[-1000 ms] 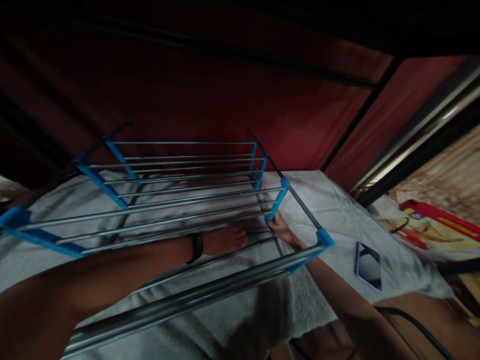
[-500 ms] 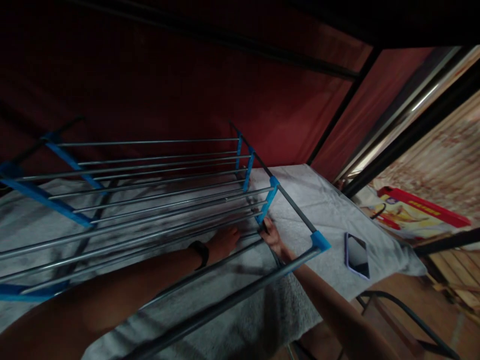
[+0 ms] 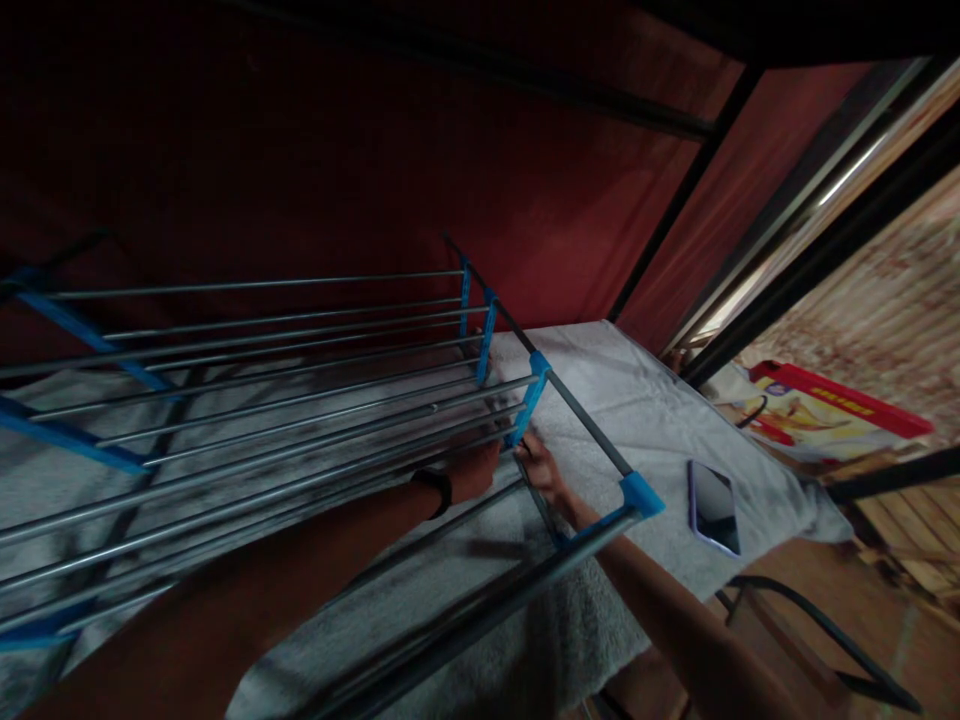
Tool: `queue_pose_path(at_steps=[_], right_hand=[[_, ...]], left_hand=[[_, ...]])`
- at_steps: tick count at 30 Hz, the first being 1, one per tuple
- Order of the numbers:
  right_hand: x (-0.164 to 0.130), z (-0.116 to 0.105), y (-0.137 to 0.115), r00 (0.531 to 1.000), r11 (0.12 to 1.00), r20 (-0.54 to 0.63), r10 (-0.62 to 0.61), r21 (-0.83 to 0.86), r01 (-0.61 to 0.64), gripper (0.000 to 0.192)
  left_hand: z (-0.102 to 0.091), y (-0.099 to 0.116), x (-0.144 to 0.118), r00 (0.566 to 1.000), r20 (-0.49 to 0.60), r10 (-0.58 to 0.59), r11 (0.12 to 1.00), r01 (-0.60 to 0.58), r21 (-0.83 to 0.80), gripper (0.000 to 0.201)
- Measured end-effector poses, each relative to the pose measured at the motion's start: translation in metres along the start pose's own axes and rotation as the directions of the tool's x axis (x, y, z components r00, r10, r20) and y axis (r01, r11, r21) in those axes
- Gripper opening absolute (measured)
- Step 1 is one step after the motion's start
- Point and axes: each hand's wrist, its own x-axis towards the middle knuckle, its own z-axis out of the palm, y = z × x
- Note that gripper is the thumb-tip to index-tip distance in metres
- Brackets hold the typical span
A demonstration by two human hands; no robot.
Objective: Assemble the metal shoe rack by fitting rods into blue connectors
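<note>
Near edge: nearest the camera, both forearms reach in under the slanting grey steel rails with blue plastic joints of a folding drying rack; the rack stands on a table spread with a white terry towel.
Left hand: the left hand, a black band on its wrist, is tucked below the near rails. The fingers are hidden behind a rail, so I cannot tell whether they are curled round anything.
Right hand: the right hand comes in from the right and sits just beside the blue plastic corner joint where the rails meet the side bar. The fingers look bent at that joint, though whether they truly pinch it is too dark to read.
Doing it well: my judgement is that both hands are working on that one joint. Keeping the left hand bracing the rail from below lets the right hand work without the whole frame twisting, and fingertips should stay out of the hinge gap.
Right side: a dark-screened smartphone in a lilac case lies flat on the towel, near the rack's near corner.
Far: a dark red fabric wall backs the rack.
</note>
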Motion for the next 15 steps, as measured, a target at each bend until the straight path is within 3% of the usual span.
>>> queue_pose_path(at_steps=[8, 15], right_hand=[[-0.003, 0.005, 0.008, 0.996, 0.997, -0.084, 0.016, -0.073, -0.022, 0.017], [-0.002, 0.010, 0.010, 0.992, 0.994, -0.118, 0.049, -0.093, -0.060, 0.020]], left_hand=[[0.003, -0.002, 0.011, 0.997, -0.032, -0.064, 0.994, 0.061, -0.090, 0.032], [-0.005, -0.003, 0.019, 0.999, -0.040, -0.017, 0.973, 0.008, -0.231, 0.036]])
